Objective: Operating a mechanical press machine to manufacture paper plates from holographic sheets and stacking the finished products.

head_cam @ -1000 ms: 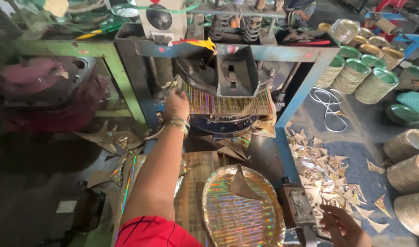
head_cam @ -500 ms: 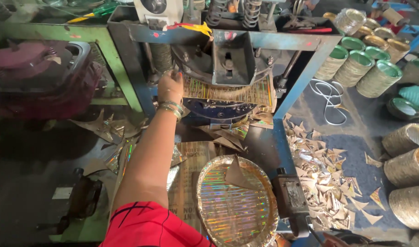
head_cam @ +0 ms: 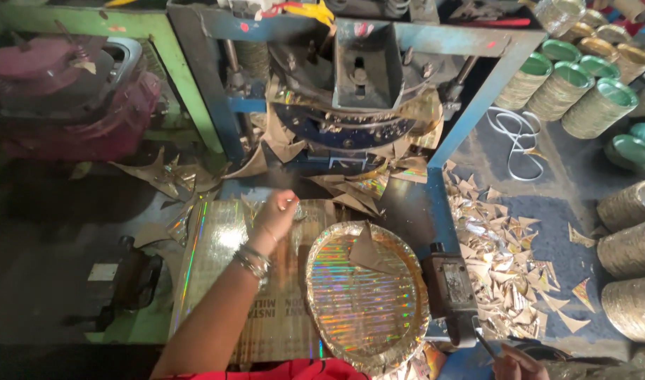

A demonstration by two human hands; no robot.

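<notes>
The left hand [head_cam: 276, 214] hangs over the foil sheets [head_cam: 217, 274] stacked below the press [head_cam: 357, 91], fingers curled loosely; blur hides whether they pinch anything. Just right of the stack lies a pressed plate [head_cam: 368, 295] (a scrap sits on it). The sheets look thin, light, slick and easily creased, so an edge or corner seems the best hold. The right hand [head_cam: 519, 362] barely shows; its grip cannot be told.
</notes>
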